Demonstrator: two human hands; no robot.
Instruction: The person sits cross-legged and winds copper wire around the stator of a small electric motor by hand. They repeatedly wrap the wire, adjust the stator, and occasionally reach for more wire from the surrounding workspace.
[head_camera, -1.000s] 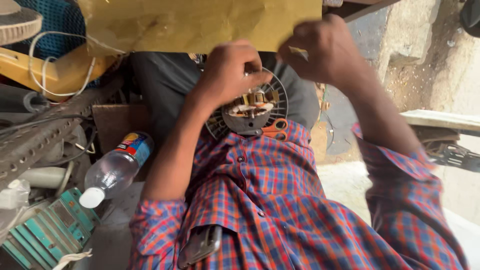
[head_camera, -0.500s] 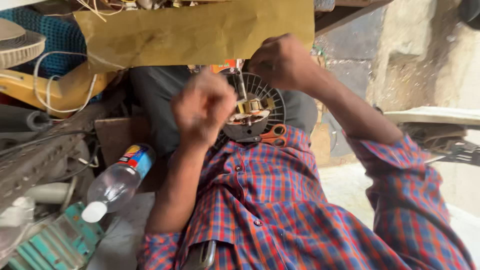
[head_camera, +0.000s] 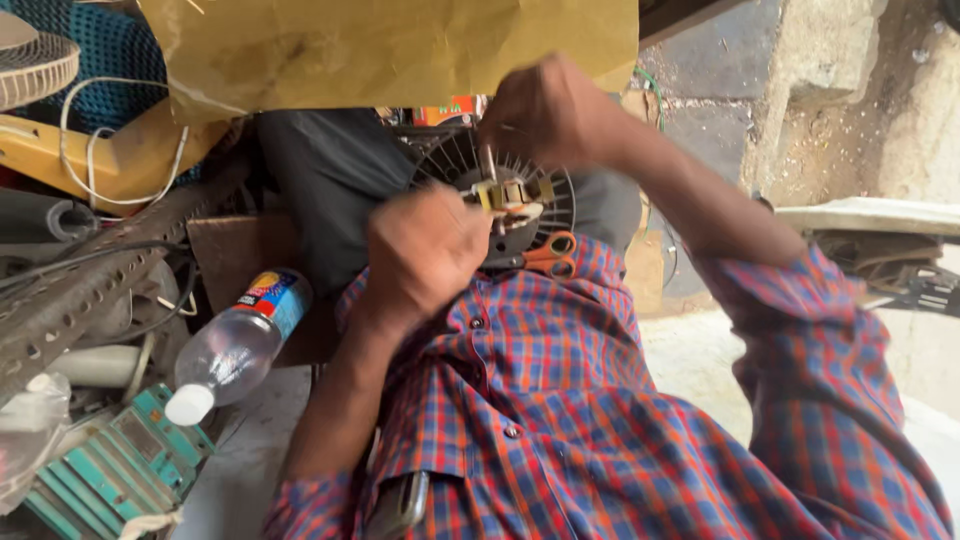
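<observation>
Round dark finned motor part (head_camera: 545, 195) with brass-coloured centre, left hand (head_camera: 425, 250) and right hand (head_camera: 545, 110) both clenched on it

Grey concrete floor (head_camera: 250, 450) along the lower left of the frame, cluttered. Lying on it at left of centre, a clear plastic water bottle (head_camera: 235, 345), white cap pointing toward the bottom left corner. Just beside the cap, in the lower left corner, a teal finned metal block (head_camera: 110, 475). Above that at the left edge, a perforated steel angle bar (head_camera: 80, 290) running diagonally, black cables draped over it. Near the bottle, toward the centre, a brown cardboard piece (head_camera: 235, 255). Pale floor patch (head_camera: 690, 350) at right of centre.
</observation>
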